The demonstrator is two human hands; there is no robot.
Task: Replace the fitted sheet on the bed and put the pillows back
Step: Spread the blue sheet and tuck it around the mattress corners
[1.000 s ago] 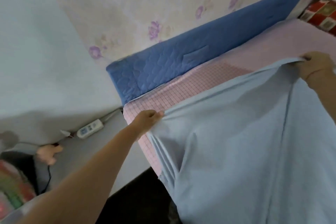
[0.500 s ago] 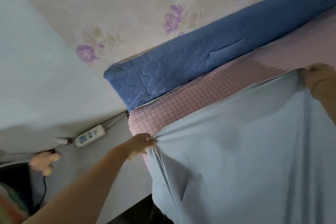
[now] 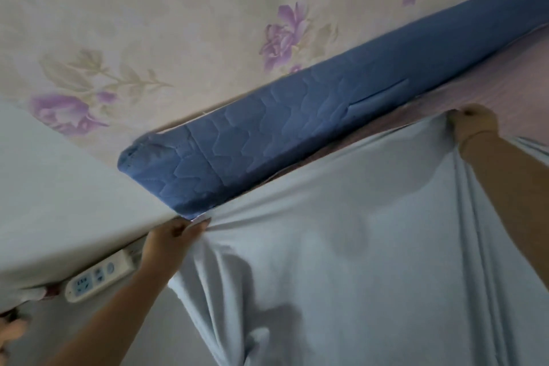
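Pale blue fitted sheet [image 3: 356, 241] fills the lower right of the frame, stretched between two hands and hanging in long folds toward the bottom edge. Its upper edge slants from the middle left up to the upper right, just below a blue quilted headboard pad [image 3: 297, 134].

The left hand [image 3: 175, 233], at centre left, has its fingers curled round a bunched corner of the sheet, right at the lower left end of the pad. Creases fan out from that grip across the fabric. The right hand [image 3: 475, 128], at the upper right, clutches the sheet's edge with curled fingers, and taut folds run down from it beside the forearm.

Past the right hand, a strip of pink mattress cover [image 3: 520, 77] shows between the sheet's edge and the pad, widening toward the right edge of the frame.

The pad stands along floral wallpaper [image 3: 208, 24] with purple roses, which takes up the top of the frame. At the left, a plain pale wall [image 3: 59, 187] meets the wallpaper at a corner. Below it, in the lower left, a white power strip [image 3: 98, 276] with blue-marked sockets lies just beside the left forearm; whether they touch cannot be told. The view is slightly blurred.
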